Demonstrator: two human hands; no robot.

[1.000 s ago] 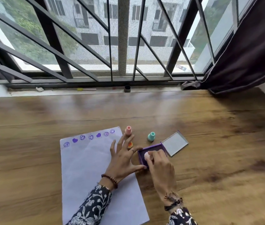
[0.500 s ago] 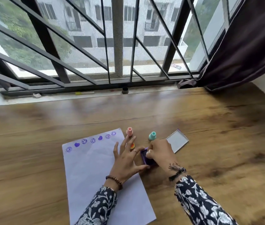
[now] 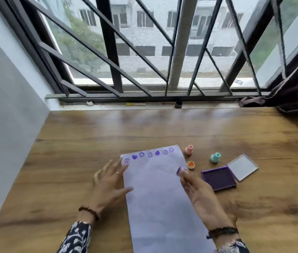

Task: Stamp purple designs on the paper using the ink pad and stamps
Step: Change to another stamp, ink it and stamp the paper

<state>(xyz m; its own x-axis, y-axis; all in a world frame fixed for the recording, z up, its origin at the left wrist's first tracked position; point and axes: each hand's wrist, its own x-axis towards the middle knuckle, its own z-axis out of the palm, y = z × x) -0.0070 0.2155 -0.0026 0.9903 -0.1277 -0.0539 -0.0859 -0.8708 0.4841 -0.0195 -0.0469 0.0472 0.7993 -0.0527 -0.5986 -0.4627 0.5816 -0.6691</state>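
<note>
Stamp (image 3: 180,170) pinched in right hand (image 3: 202,198) fingers, inked, I'd guess; left hand (image 3: 110,185) flat and empty, steadying paper (image 3: 160,194). Next: press below the top row.

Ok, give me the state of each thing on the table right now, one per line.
Ink pad: open, lid flipped back.
Paper: flat, one stamped row along the top.
Purple stamp: held in right hand.
Left hand: open, at paper's left edge.
Pink stamp: upright.
Teal stamp: upright.
Orange stamp: on its side.
</note>
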